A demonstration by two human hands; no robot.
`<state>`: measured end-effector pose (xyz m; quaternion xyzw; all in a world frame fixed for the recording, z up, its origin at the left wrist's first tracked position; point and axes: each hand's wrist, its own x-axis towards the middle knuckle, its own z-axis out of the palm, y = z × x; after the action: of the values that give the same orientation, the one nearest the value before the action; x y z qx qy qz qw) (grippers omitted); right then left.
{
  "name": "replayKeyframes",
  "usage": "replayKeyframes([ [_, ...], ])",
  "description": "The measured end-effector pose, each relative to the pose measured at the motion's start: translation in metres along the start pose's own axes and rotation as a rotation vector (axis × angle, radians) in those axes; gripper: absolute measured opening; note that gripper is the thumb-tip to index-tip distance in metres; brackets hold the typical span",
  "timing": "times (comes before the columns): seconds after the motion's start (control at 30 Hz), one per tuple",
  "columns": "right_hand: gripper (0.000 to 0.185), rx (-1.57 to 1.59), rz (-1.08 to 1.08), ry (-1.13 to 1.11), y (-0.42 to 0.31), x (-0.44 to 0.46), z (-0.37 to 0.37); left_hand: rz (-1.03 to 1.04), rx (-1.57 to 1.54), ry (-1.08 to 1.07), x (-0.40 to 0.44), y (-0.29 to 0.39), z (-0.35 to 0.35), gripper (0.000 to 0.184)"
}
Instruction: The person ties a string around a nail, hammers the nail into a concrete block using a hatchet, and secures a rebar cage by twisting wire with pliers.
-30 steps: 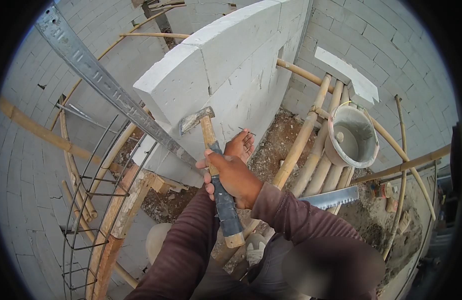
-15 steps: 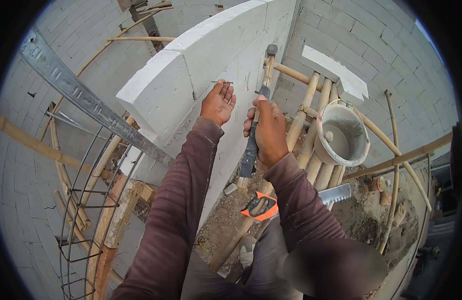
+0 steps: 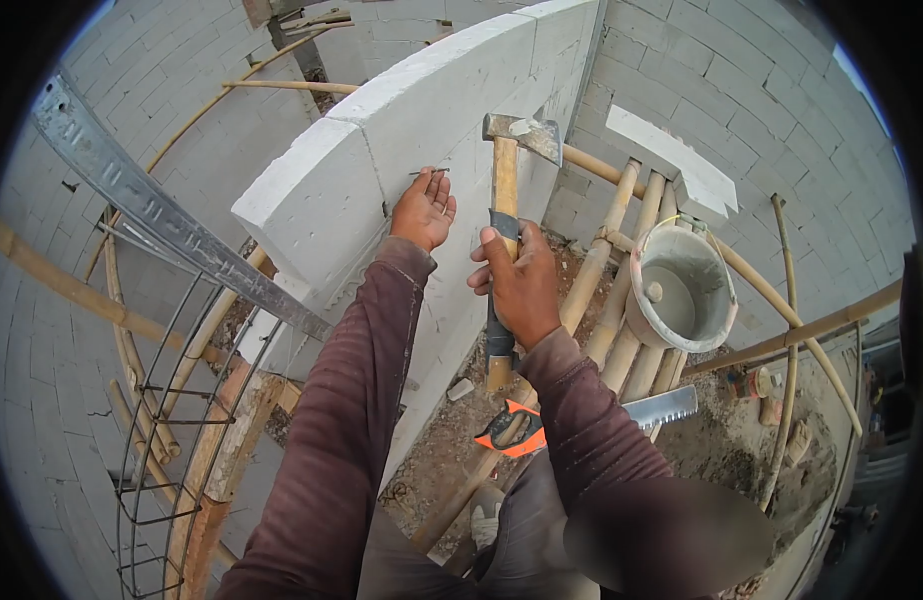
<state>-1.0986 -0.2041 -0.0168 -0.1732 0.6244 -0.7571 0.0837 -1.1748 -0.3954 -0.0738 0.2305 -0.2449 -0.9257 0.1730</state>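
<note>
My left hand (image 3: 423,212) is raised against the face of the white block wall (image 3: 332,215), pinching a thin dark nail (image 3: 430,171) between thumb and fingertips, its other fingers loosely curled. To its right, my right hand (image 3: 522,285) is wrapped round the taped wooden handle of a hammer (image 3: 505,185). The hammer stands nearly upright, its metal head at the top, in front of the wall and apart from the nail.
An orange-handled saw (image 3: 662,407) lies at the bamboo poles (image 3: 602,290), below a bucket (image 3: 682,285) of grey mix. A notched block (image 3: 672,160) rests behind. A metal channel (image 3: 172,210), a rebar cage (image 3: 147,470) and timber (image 3: 227,450) stand left.
My left hand has moved from beside the hammer up and left to the wall with the nail. My right hand has moved right and up, and the hammer head has turned to point right.
</note>
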Motion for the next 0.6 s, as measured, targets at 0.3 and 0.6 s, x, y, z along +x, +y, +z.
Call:
replayKeyframes([
  [0.3,0.052,-0.526,-0.115,0.127,0.068,0.006,0.008,-0.02,0.01,0.029,0.001,0.005,0.003,0.015],
  [0.6,0.058,-0.555,-0.058,0.066,0.05,0.001,0.029,-0.013,0.003,0.013,0.015,0.002,-0.006,0.018],
])
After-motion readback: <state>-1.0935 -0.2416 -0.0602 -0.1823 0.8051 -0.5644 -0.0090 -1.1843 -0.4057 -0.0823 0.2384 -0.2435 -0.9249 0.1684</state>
